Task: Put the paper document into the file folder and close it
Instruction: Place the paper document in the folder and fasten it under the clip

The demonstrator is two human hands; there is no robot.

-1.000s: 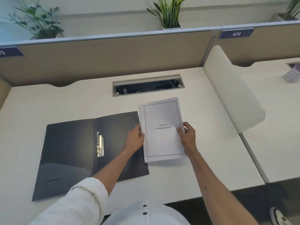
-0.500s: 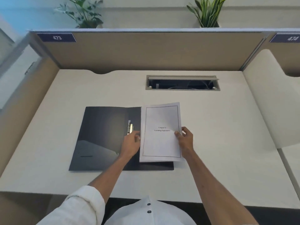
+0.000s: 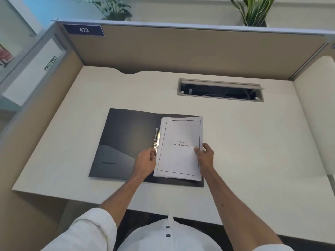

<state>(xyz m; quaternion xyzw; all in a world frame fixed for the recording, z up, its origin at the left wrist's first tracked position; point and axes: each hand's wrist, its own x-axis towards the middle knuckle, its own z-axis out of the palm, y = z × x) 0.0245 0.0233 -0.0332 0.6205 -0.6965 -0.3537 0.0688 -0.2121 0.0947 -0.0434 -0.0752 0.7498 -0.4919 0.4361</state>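
I have the paper [image 3: 180, 148] lying on the right half of the open folder [image 3: 126, 142], which lies flat on the table [image 3: 253, 142]. My right hand [image 3: 205, 156] pinches the paper's right edge, thumb on top and the other fingers tucked under the sheets, so that hand is clamped on the stack. My left hand [image 3: 146, 162] rests at the paper's left edge just below the metal clip [image 3: 156, 140]; its fingers are curled toward the sheets, but whether they actually grip the paper I cannot tell.

By my reckoning I am at the seating step: the stack is on the folder but its left edge only sits beside the clip (a few sheets are fanned at the top and bottom), and it does not look fastened. Next I would need to square the sheets, get that left edge under the clip, then swing the left cover over to shut the folder.

Little stands in the way. The cable slot [image 3: 220, 90] is well apart at the back, the partition [image 3: 181, 49] behind it, and the table around the folder is bare. The clip itself is the likeliest snag.
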